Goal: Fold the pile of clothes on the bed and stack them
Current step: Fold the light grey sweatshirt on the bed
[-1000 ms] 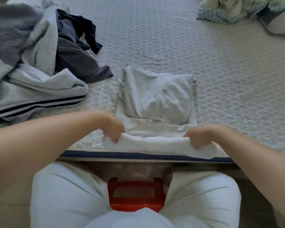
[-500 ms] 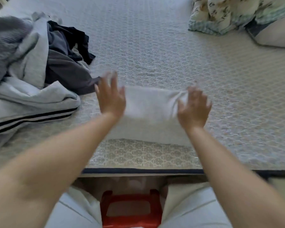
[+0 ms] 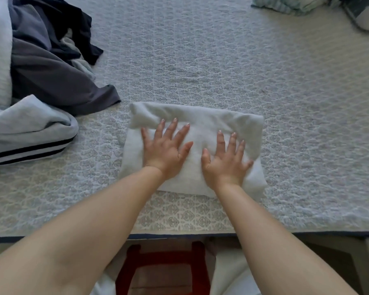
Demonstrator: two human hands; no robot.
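Note:
A folded light grey garment lies as a thick rectangle on the patterned bed cover, near the front edge. My left hand presses flat on its left half with fingers spread. My right hand presses flat on its right half, fingers also spread. At the left, the unfolded pile of clothes holds a dark grey garment, a black one and a light grey piece with black stripes.
A patterned blue-green bundle and a pillow lie at the far right corner. The bed's front edge runs below my arms. A red stool stands between my legs under the edge.
My hands gripped the garment's near edge, lifted it and folded it away from me. Both hands have since let go and now press flat on the folded garment.

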